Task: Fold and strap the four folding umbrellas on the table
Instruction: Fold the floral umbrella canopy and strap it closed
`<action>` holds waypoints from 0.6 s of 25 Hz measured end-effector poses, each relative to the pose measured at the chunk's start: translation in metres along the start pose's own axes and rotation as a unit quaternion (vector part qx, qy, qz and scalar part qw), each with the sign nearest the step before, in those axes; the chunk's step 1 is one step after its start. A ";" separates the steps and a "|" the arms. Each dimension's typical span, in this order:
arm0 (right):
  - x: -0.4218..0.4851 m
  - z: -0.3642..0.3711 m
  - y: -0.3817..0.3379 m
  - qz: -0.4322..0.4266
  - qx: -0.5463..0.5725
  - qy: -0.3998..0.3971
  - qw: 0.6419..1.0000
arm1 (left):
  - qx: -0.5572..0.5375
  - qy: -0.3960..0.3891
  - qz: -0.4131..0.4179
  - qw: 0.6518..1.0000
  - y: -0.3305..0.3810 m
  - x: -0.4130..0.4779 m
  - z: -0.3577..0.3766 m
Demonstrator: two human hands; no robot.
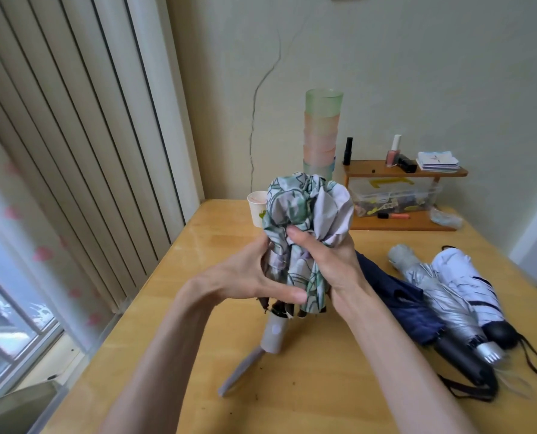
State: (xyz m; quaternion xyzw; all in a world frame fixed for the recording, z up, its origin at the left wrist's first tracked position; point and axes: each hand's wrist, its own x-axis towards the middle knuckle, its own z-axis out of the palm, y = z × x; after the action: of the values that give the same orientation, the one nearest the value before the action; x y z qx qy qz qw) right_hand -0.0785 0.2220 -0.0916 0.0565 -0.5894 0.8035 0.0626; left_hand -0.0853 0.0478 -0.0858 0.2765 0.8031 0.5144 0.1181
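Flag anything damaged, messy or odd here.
A long crack runs down the wall, left of the stacked cups. Small dark specks lie on the table below the floral umbrella, whose fabric is bunched unevenly.

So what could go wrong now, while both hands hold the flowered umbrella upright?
1. The cloth of the patterned umbrella is bunched unevenly above the left hand and right hand; strapped like this, it would likely stay bulky.
2. Dark rib tips poke out below the hands and might pinch a finger or snag the cloth.
3. The tall cup stack and the paper cup stand behind it; a wide swing could tip them.
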 end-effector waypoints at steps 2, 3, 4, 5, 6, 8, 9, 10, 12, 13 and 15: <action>-0.002 0.000 -0.005 0.014 0.007 -0.023 1.000 | -0.024 0.096 0.036 0.994 -0.003 0.008 0.014; -0.003 0.000 -0.006 0.024 0.011 -0.044 0.999 | -0.024 0.143 0.062 0.987 -0.006 0.013 0.023; -0.003 -0.001 -0.006 0.034 0.012 -0.068 0.997 | -0.024 0.182 0.080 0.980 -0.009 0.017 0.028; -0.003 -0.002 -0.008 0.046 0.011 -0.092 0.995 | -0.033 0.204 0.089 0.974 -0.012 0.018 0.031; -0.003 -0.003 -0.009 0.060 0.014 -0.112 0.992 | -0.036 0.211 0.095 0.972 -0.012 0.018 0.032; -0.003 -0.004 -0.014 0.070 0.009 -0.129 0.989 | -0.042 0.224 0.097 0.969 -0.013 0.018 0.029; -0.002 -0.003 -0.018 0.057 -0.010 -0.121 0.991 | -0.036 0.240 0.101 0.965 -0.016 0.020 0.029; -0.001 -0.003 -0.020 0.034 -0.034 -0.108 0.993 | -0.024 0.262 0.101 0.960 -0.019 0.022 0.030; 0.006 -0.002 -0.021 -0.007 -0.080 -0.070 0.994 | 0.010 0.314 0.074 0.946 -0.019 0.029 0.040; 0.009 0.000 -0.022 -0.018 -0.111 -0.044 0.993 | 0.044 0.341 0.037 0.938 -0.017 0.031 0.047; 0.017 0.000 -0.016 -0.039 -0.172 0.000 0.984 | 0.162 0.363 -0.030 0.917 -0.011 0.030 0.059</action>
State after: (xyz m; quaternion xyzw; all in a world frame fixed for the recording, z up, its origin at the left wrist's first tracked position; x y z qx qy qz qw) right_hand -0.0921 0.2274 -0.0743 0.0681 -0.7162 0.6869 0.1029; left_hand -0.0855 0.1060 -0.1190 0.0619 0.8712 0.4385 -0.2120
